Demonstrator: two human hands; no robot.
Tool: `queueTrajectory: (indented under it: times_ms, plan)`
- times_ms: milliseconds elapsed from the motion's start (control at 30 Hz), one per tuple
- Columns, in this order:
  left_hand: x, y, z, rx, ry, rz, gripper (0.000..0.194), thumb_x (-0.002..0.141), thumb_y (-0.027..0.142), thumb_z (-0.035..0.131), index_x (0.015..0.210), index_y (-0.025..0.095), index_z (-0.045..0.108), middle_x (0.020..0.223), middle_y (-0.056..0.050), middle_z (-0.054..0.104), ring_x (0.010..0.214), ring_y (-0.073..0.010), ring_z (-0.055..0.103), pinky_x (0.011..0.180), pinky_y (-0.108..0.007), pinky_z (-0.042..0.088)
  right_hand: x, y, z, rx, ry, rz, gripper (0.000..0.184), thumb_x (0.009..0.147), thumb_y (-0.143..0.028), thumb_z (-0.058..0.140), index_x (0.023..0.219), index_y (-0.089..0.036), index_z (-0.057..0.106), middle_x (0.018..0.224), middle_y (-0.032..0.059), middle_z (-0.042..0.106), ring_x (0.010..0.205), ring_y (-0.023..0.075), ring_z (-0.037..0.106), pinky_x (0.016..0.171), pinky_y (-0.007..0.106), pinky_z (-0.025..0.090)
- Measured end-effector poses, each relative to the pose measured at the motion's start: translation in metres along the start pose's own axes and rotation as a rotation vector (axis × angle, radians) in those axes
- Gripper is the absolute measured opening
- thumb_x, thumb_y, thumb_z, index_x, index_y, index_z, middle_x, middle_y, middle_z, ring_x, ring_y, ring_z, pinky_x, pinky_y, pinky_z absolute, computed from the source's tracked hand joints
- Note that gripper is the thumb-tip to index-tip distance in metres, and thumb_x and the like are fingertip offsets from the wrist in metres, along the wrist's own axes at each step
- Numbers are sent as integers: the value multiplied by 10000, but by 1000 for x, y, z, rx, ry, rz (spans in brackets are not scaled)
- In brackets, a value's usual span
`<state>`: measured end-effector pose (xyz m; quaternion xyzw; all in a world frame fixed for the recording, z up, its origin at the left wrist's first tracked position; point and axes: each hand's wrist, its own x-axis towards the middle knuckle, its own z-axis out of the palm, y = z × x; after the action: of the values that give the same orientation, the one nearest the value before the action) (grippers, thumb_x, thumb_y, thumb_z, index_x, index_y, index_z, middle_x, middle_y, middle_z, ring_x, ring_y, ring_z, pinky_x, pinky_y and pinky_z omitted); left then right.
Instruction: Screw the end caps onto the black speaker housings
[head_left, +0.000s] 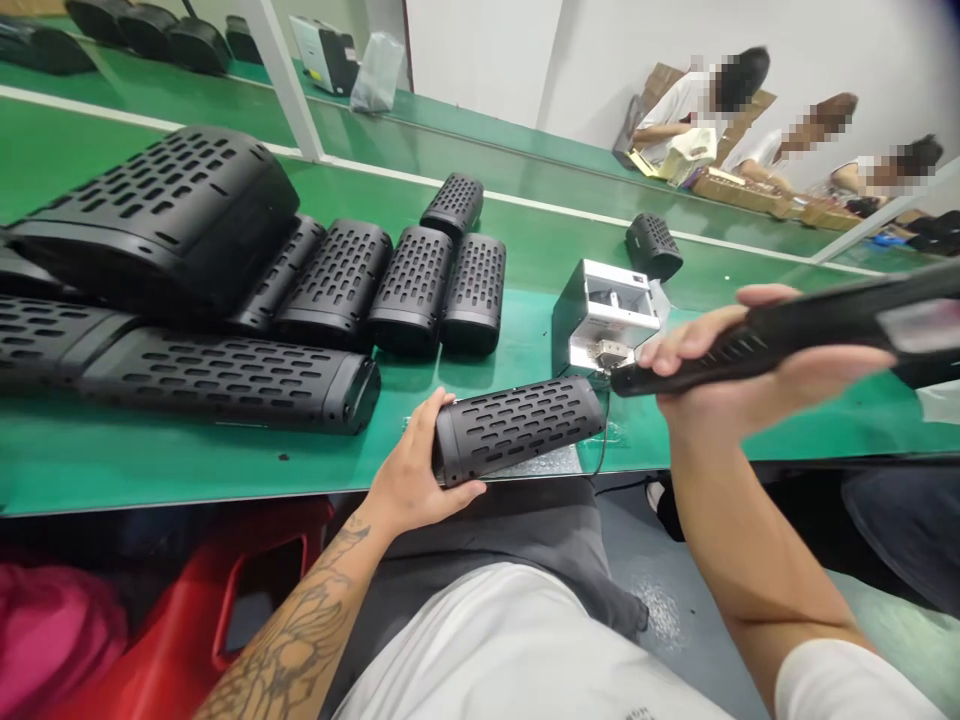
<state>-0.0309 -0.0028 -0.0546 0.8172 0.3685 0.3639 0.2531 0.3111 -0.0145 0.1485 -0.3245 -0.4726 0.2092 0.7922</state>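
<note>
My left hand [414, 468] is wrapped round the near-left end of a black slotted housing [521, 425], which lies at a slant by the table's front edge. In my right hand [720, 370] is a black electric screwdriver [795, 325], held almost level. Its thin tip end points left, close to the front of a small silver-and-black screw feeder [609, 305]; whether it touches the feeder I cannot tell. The feeder stands just behind the far end of the held housing. A dark cable hangs down between the housing and the screwdriver.
Several similar black housings [409, 280] stand and lie on the green table [330, 455] to the left, some stacked. One more housing [654, 245] sits behind the feeder. Beyond the white divider, people work over cardboard trays [739, 190]. A red stool [187, 600] is at lower left.
</note>
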Motion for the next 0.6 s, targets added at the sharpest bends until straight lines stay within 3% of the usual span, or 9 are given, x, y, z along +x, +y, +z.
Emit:
queueTrajectory:
  times_ms: [67, 100, 167, 333, 467, 600]
  plan:
    - [1, 1, 0, -7, -5, 14, 1460, 944, 525, 1029, 2034, 291, 86, 1863, -266, 585, 1740, -493, 648, 1405, -705, 604, -18, -31, 22, 102, -208, 161, 629, 878, -884, 1007, 1160, -331, 909, 719, -12, 782, 509, 249, 684, 568, 448, 653]
    - [2, 1, 0, -14, -3, 26, 1438, 955, 525, 1020, 2032, 286, 98, 1854, -265, 593, 1737, -488, 651, 1404, -700, 606, -28, -42, 33, 135, -304, 251, 560, 961, -851, 976, 1198, -347, 912, 772, -4, 818, 552, 256, 725, 641, 474, 696]
    - [3, 1, 0, -35, 9, 45, 1413, 958, 522, 1016, 2028, 281, 126, 1839, -258, 608, 1722, -480, 664, 1391, -688, 623, -46, -52, 54, 176, -399, 333, 532, 1039, -839, 912, 1214, -337, 905, 794, -6, 817, 584, 248, 754, 679, 470, 709]
    - [4, 5, 3, -60, 32, 20, 1426, 917, 523, 1053, 2019, 281, 181, 1863, -258, 595, 1716, -487, 670, 1392, -676, 631, -76, -20, 89, 226, -482, 273, 543, 1032, -846, 909, 1230, -341, 884, 756, -31, 801, 522, 215, 719, 570, 401, 671]
    - [4, 6, 5, -82, 43, 27, 1413, 928, 571, 1055, 2018, 274, 207, 1906, -264, 562, 1751, -488, 642, 1404, -660, 630, -83, 6, 97, 236, -512, 247, 535, 1053, -806, 915, 1251, -311, 881, 753, -33, 802, 512, 188, 696, 547, 358, 654]
    - [4, 4, 7, -113, 40, 3, 1443, 900, 612, 1074, 2021, 273, 231, 1911, -251, 566, 1753, -490, 639, 1414, -655, 626, -89, 15, 99, 248, -529, 257, 595, 1032, -849, 903, 1213, -282, 880, 744, -20, 797, 508, 194, 692, 533, 359, 639]
